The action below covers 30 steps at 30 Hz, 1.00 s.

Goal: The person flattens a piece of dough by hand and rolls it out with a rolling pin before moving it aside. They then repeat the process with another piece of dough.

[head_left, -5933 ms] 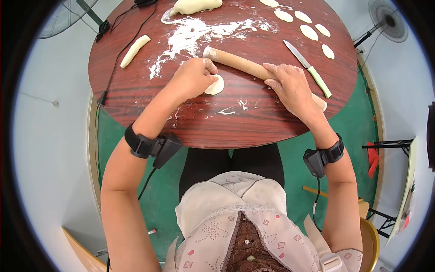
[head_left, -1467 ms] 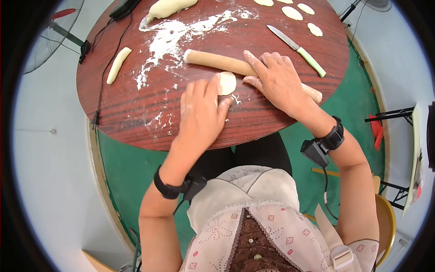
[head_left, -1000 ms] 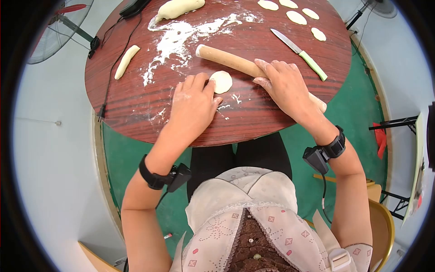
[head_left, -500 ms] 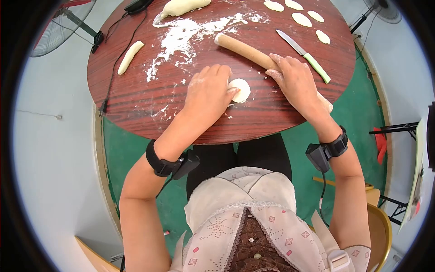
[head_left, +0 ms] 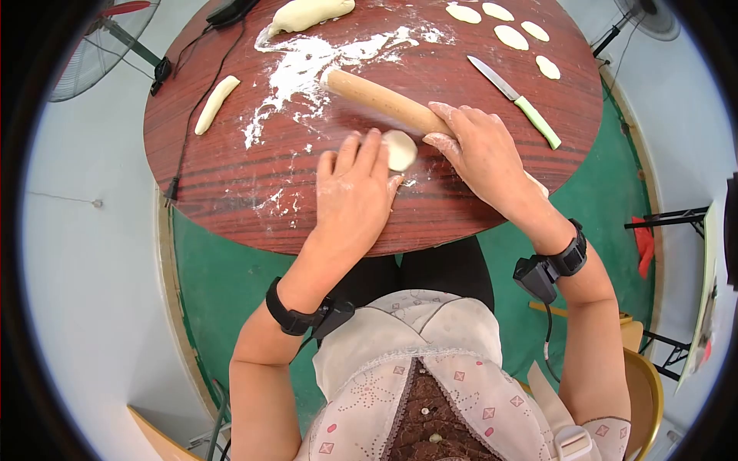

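Note:
A small round dough disc lies on the floured wooden table in front of me. At its left edge is my left hand, palm down, fingers extended and thumb apart, the fingertips right beside the dough. My right hand is wrapped round the near part of a wooden rolling pin. The pin slants from the upper left to the lower right, just beyond the disc. Its near end is mostly hidden under my right hand and wrist.
A knife with a green handle lies to the right, below several flattened dough rounds. White flour covers the middle left. A dough strip and a black cable are at left; a larger dough piece lies at the back.
The rolling pin and my right hand have moved left. My left fingers have straightened and spread, and the left hand has shifted slightly down. The dough disc sits a little further left.

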### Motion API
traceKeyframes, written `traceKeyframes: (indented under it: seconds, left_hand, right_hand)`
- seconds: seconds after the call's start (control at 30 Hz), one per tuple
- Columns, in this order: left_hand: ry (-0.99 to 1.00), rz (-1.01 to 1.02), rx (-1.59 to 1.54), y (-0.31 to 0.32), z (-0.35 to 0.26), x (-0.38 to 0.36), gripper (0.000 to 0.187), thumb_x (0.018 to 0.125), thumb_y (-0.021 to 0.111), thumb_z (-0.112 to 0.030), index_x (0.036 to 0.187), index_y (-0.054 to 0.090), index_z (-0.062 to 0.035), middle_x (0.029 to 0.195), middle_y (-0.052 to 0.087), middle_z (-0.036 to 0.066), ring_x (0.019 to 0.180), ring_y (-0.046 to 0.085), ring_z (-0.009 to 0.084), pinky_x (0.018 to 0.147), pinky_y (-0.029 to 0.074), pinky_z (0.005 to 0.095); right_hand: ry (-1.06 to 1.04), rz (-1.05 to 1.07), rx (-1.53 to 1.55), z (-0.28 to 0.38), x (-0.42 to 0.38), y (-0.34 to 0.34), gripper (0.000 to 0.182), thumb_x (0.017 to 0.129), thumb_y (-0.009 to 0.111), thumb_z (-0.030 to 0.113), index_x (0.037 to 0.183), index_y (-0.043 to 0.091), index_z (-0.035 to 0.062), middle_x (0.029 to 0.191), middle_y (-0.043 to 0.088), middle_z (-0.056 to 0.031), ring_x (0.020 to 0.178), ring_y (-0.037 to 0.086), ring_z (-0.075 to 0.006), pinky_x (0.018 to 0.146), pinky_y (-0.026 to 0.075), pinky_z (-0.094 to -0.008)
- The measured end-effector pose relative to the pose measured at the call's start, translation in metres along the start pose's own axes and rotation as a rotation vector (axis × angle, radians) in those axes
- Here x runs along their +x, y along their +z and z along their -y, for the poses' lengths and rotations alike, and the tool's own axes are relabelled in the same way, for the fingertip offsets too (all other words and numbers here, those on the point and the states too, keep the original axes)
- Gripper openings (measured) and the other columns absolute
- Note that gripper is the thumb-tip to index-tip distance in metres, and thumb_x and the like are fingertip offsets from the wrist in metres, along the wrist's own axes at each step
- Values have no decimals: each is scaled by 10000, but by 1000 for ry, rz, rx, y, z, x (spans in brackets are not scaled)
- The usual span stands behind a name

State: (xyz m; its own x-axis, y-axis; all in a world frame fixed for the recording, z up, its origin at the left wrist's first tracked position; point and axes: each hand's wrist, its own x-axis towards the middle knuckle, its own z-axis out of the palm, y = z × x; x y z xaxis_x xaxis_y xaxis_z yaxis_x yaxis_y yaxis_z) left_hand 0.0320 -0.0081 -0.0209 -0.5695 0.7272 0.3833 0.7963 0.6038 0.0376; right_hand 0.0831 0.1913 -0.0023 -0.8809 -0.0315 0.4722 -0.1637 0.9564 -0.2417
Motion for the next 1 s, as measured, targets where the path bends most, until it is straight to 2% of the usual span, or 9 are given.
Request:
traceKeyframes:
  seconds: [0.13,0.27,0.4,0.47,0.63,0.67,0.77,0.8,1.0]
  left_hand:
    - [-144,56,22,-9,2,5,503,862,642,-289,1223,543,47,1280,541,178,1159,490,334,958,365,467]
    - [-249,0,-221,-14,-10,-8,526,850,660,-276,1227,534,69,1280,523,202,1165,473,353,969,353,484]
    - [-112,-39,-190,-12,-6,-16,513,842,673,-260,1229,548,51,1274,522,198,1204,450,364,996,337,481]
    - [-64,-34,-194,-3,-2,-19,504,838,677,-255,1229,556,40,1269,523,194,1218,440,368,1007,328,480]
    - [-93,-22,-229,-4,-2,-17,493,826,689,-254,1216,577,25,1269,523,176,1202,442,358,1003,324,478]
    - [-102,-29,-239,-4,-2,-18,495,823,692,-255,1215,578,24,1269,522,174,1198,442,358,1001,324,479]
    - [-88,-42,-241,-4,-1,-20,499,817,699,-258,1212,580,22,1271,518,171,1184,445,358,993,328,480]
    - [-100,-52,-270,-4,-1,-20,504,809,705,-262,1207,582,21,1264,516,172,1176,447,359,984,332,477]
    - [-104,-51,-255,-3,-1,-19,504,797,714,-264,1197,589,17,1247,518,180,1165,451,361,974,338,475]
  right_hand:
    - [-6,40,-17,1,-2,2,396,888,623,293,1197,577,48,839,629,-127,780,607,-309,711,452,-413]
    - [-21,48,-9,10,-2,3,411,878,634,286,1219,575,64,823,624,-118,766,602,-302,710,450,-407]
    - [-69,94,-44,24,-6,9,415,874,631,295,1226,586,82,874,617,-116,835,593,-277,734,445,-397]
    - [-100,-10,-161,24,-2,16,403,882,617,299,1222,595,85,930,606,-119,895,576,-268,751,441,-398]
    - [-15,-3,-254,6,16,27,355,905,584,285,1205,614,97,1034,574,-118,954,550,-274,796,433,-410]
    - [46,108,-188,9,15,23,416,894,594,300,1246,579,79,1104,576,-121,998,556,-289,838,432,-424]
    - [-60,-18,-139,31,-14,32,502,883,599,321,1295,525,43,1220,566,-137,1109,542,-305,900,424,-434]
    - [-65,74,-185,41,-23,29,563,876,600,338,1322,483,15,1340,516,-154,1230,494,-311,992,379,-465]
    - [6,90,-376,1,21,35,578,936,504,429,1339,481,15,1400,476,-171,1332,410,-298,1104,258,-521]
